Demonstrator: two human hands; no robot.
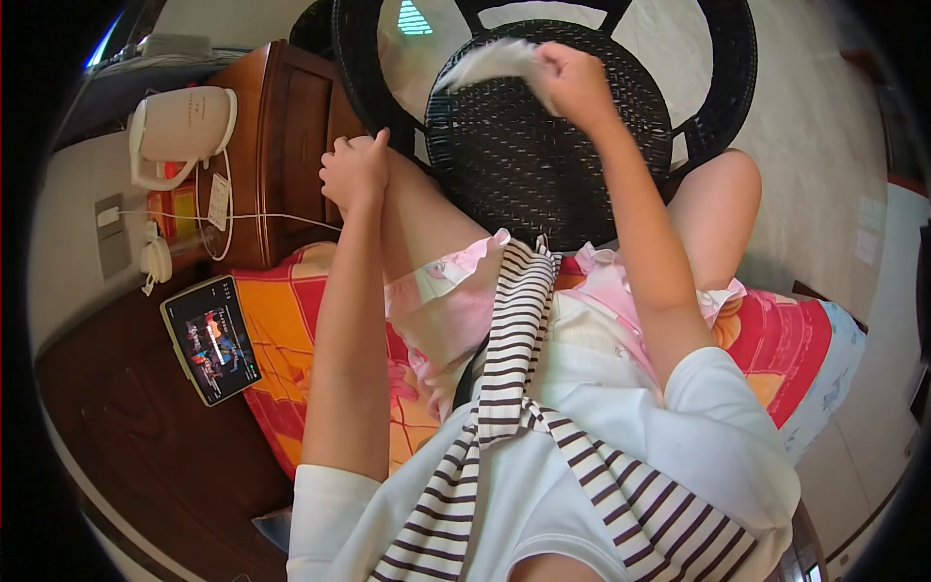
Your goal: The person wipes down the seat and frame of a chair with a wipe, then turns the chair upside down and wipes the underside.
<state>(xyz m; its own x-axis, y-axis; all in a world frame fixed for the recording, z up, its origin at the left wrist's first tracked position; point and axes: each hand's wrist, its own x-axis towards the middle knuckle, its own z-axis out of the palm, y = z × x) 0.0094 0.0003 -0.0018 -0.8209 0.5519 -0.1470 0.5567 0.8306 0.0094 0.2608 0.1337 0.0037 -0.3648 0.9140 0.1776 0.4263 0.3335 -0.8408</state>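
Observation:
My right hand (574,89) is closed on one end of a thin white cloth (497,64), which trails to the left and is smeared by motion. Both are over the round seat of a black woven chair (543,165) in front of my knees. I cannot tell whether the cloth touches the seat. On my left knee rests my left hand (355,175), its fingers apart and nothing in it.
To the left, a white electric kettle (184,126) stands by a brown wooden cabinet (291,145). A white cable (281,217) runs from a wall socket. A tablet (211,339) with a lit screen lies beside the orange and red bedding (276,335) under me.

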